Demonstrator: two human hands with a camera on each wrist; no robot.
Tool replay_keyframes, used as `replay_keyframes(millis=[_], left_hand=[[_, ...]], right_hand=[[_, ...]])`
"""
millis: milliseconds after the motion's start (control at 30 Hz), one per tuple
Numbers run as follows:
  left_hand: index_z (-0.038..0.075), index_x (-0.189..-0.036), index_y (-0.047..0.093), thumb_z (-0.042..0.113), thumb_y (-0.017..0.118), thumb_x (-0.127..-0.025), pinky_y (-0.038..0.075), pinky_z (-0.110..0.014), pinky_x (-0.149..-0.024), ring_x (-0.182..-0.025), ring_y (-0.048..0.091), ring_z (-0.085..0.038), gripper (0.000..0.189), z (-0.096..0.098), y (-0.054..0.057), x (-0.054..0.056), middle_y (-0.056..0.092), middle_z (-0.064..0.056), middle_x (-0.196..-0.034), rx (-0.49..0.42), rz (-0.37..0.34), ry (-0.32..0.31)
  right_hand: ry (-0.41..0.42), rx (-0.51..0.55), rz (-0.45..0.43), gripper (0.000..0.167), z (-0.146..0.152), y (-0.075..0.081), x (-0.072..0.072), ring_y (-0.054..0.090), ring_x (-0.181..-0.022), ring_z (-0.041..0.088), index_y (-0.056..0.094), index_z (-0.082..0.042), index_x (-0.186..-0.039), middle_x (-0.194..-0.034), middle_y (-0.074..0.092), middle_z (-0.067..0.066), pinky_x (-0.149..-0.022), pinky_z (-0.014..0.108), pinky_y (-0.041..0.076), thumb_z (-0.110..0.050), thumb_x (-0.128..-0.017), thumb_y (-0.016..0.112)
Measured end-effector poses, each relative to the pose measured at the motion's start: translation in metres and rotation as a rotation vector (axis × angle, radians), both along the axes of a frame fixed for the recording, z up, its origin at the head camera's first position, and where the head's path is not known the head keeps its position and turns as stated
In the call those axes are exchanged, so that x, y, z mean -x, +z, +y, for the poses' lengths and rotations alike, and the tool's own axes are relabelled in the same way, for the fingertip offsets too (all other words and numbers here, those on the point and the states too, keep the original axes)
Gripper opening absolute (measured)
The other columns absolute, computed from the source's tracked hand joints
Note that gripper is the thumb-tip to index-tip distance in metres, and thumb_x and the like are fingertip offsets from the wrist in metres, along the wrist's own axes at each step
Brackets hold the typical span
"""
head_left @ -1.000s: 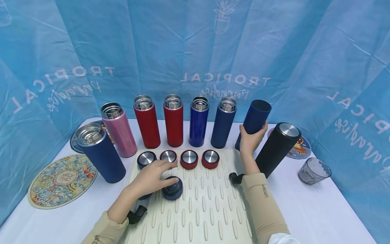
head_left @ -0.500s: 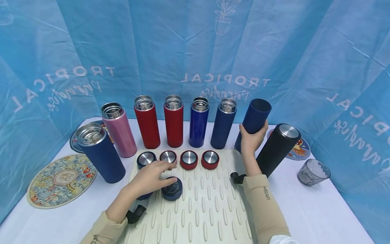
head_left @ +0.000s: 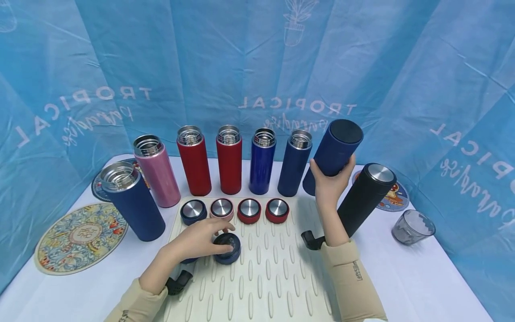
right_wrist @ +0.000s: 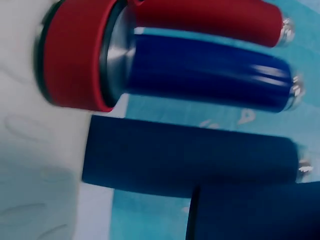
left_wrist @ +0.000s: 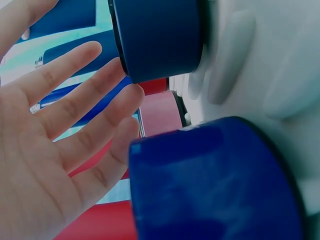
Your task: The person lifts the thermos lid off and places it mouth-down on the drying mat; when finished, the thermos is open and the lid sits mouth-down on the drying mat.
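My right hand (head_left: 333, 185) grips a dark blue thermos (head_left: 335, 150) with a flat dark top, tilted at the table's back right; only the flask's lower end shows in the right wrist view. My left hand (head_left: 199, 237) is over the mat at a dark blue lid (head_left: 227, 250), its thumb overlapping the lid's top in the head view. In the left wrist view its fingers (left_wrist: 85, 100) stretch toward that lid's side. A glossy blue lid (left_wrist: 215, 190) sits close by, mostly hidden under the hand in the head view.
A row holds a dark blue lid (head_left: 193, 211), a pink lid (head_left: 222, 209) and two red lids (head_left: 249, 211) on the cream mat (head_left: 257, 286). Several lidless flasks, such as the pink one (head_left: 158, 176), stand behind. A black thermos (head_left: 364, 199) and a glass (head_left: 413, 227) are at right.
The right hand has raised the dark blue thermos slightly and tipped its top toward the camera. The left hand has come down a little onto the dark blue lid, its fingers now behind it.
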State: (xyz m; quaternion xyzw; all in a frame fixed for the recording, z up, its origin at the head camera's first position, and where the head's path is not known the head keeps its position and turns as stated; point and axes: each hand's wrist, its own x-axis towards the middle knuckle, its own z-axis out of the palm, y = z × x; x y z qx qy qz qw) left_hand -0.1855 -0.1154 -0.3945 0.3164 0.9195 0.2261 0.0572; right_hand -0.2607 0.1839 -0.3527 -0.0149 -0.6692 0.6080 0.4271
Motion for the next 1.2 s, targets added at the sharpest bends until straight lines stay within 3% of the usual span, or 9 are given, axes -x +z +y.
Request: replay_keyframes(millis=[267,467,633,733,1000,1200], left_hand=[[0.012,-0.113,0.063,0.037,0.071,-0.079,0.05,-0.037,-0.081,-0.095,0.058,-0.015,0.044,0.0,-0.002,0.0,0.063,0.0,-0.101,-0.002,-0.01,-0.01],[0.012,-0.113,0.063,0.038,0.07,-0.079,0.049,-0.036,-0.079,-0.093,0.057,-0.014,0.044,0.001,-0.003,0.0,0.062,0.002,-0.099,-0.002,-0.012,-0.009],[0.012,-0.112,0.063,0.038,0.07,-0.079,0.05,-0.035,-0.078,-0.092,0.057,-0.014,0.043,0.001,-0.004,0.0,0.062,0.003,-0.098,-0.001,-0.013,-0.008],[0.013,-0.112,0.063,0.037,0.07,-0.079,0.05,-0.036,-0.08,-0.093,0.058,-0.014,0.042,0.001,-0.003,0.001,0.063,0.002,-0.098,0.0,-0.017,-0.004],[0.012,-0.113,0.063,0.037,0.071,-0.078,0.05,-0.035,-0.078,-0.092,0.057,-0.015,0.043,0.002,-0.002,0.001,0.063,0.001,-0.1,-0.001,-0.04,0.004],[0.014,-0.125,0.056,0.035,0.075,-0.075,0.049,-0.031,-0.071,-0.087,0.057,-0.013,0.057,0.0,0.005,0.001,0.062,0.002,-0.098,-0.007,-0.081,0.068]], right_hand=[[0.169,-0.061,-0.066,0.078,-0.017,0.025,-0.035,0.041,-0.125,0.019,0.029,-0.01,-0.139,-0.136,0.042,0.007,-0.103,0.042,0.033,-0.007,-0.076,0.074],[0.237,-0.171,-0.14,0.081,-0.02,0.016,-0.04,0.045,-0.121,0.024,0.03,-0.021,-0.14,-0.133,0.046,0.006,-0.099,0.05,0.035,-0.013,-0.074,0.076],[0.269,-0.369,-0.099,0.085,-0.017,0.007,-0.039,0.047,-0.116,0.026,0.036,-0.027,-0.14,-0.132,0.049,0.006,-0.094,0.053,0.036,-0.015,-0.068,0.081],[0.251,-0.543,-0.086,0.088,-0.017,0.007,-0.042,0.05,-0.112,0.029,0.037,-0.029,-0.139,-0.129,0.051,0.008,-0.09,0.054,0.041,-0.017,-0.065,0.083],[0.229,-0.915,-0.042,0.088,-0.02,0.008,-0.044,0.056,-0.104,0.03,0.041,-0.025,-0.137,-0.116,0.057,0.012,-0.084,0.051,0.047,-0.028,-0.06,0.085],[0.197,-1.124,-0.051,0.088,-0.021,0.009,-0.045,0.059,-0.097,0.031,0.044,-0.026,-0.136,-0.112,0.059,0.01,-0.083,0.049,0.048,-0.036,-0.059,0.084]])
